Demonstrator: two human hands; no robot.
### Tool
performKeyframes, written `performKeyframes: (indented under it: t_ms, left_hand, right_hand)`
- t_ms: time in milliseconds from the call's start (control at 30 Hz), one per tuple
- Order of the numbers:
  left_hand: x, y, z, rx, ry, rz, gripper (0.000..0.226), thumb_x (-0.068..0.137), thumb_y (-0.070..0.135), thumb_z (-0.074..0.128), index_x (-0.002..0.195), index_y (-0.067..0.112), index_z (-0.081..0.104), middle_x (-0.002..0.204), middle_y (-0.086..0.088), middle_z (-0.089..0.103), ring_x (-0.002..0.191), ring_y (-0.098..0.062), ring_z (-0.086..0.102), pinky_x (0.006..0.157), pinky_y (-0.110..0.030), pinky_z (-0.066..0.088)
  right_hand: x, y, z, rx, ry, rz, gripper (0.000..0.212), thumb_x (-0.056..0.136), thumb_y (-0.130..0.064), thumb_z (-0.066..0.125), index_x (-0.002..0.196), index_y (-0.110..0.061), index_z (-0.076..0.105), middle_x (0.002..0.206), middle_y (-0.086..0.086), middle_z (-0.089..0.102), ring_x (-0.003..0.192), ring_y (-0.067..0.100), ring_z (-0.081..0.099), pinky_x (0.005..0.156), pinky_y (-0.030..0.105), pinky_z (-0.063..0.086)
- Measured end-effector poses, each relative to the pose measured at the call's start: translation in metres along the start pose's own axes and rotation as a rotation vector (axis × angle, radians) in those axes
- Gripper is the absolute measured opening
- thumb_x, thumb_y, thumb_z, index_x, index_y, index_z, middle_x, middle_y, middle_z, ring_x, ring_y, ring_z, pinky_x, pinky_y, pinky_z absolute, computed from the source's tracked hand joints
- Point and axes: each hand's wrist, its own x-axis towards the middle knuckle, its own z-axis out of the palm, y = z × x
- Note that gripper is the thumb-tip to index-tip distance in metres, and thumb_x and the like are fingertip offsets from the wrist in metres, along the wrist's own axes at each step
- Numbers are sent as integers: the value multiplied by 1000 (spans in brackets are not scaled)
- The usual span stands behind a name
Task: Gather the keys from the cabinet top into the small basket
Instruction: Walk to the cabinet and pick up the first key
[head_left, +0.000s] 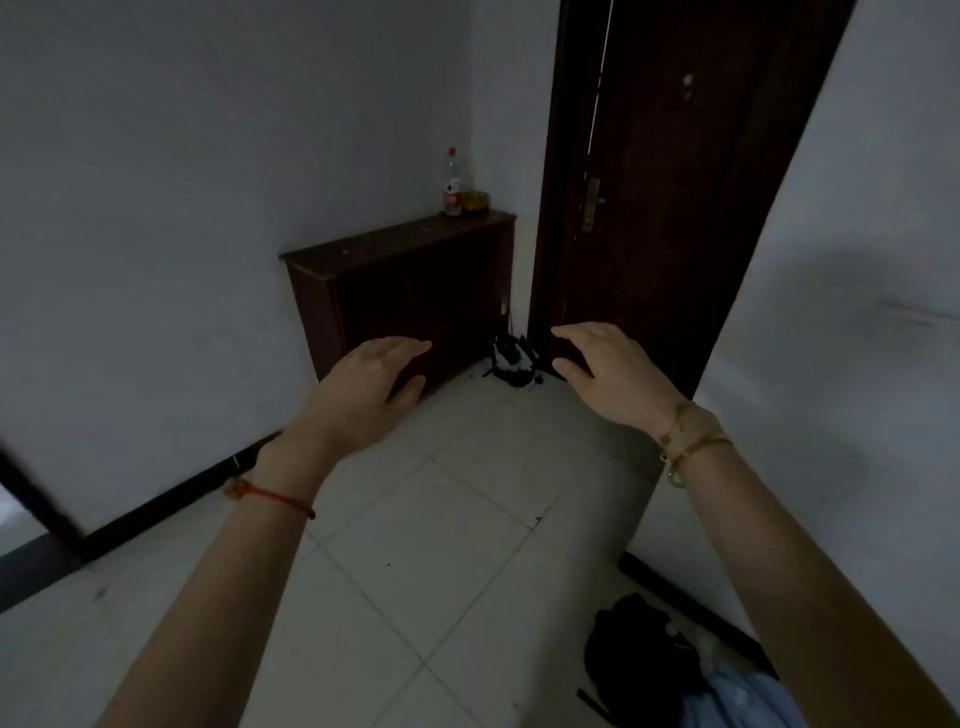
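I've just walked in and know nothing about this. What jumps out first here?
Two bare arms reach forward with the left hand and right hand open and empty, palms down above the tiled floor. Beyond them a dark wooden cabinet stands against the white wall beside a dark door. On its far end stand a clear bottle with a red cap and a small yellowish basket.

- The left hand (371, 376) and right hand (608, 371) are stretched forward, palms down, fingers spread, holding nothing.
- Beyond the left hand stands a low dark-brown wooden cabinet (405, 291) against the white wall.
- On its far end stand a clear plastic bottle with a red cap (452, 184) and, just beside it, a small yellowish basket (475, 201).
- Beyond the right hand is a dark wooden door (670, 182).
- Between the hands, on the pale tiled floor (441, 545), lies a black-and-white bundle (511, 361).
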Motion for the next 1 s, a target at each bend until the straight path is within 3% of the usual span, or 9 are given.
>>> performKeyframes:
  t_ms: [433, 800, 1000]
  left_hand:
    - [73, -65, 66, 5, -46, -55, 48, 97, 25, 50, 144, 16, 42, 145, -10, 49, 134, -26, 44, 113, -42, 38]
    - [223, -103, 114, 10, -68, -107, 47, 97, 25, 50, 143, 15, 44, 145, -10, 49, 120, -29, 55, 107, -44, 43]
    - [291, -134, 135, 17, -41, -166, 47, 97, 24, 50, 143, 15, 43, 145, -9, 49, 131, -26, 47, 110, -38, 40]
  right_hand:
    - [86, 66, 81, 60, -73, 29, 46, 97, -33, 44, 139, -15, 40, 142, 8, 47, 134, 25, 37, 110, 41, 32]
    - [229, 154, 100, 96, -79, 36, 44, 98, -30, 44, 138, -12, 42, 139, 10, 49, 130, 26, 40, 107, 40, 34]
    - [316, 194, 111, 114, -89, -40, 44, 97, -27, 45, 138, -10, 42, 139, 11, 49, 130, 26, 40, 109, 40, 34]
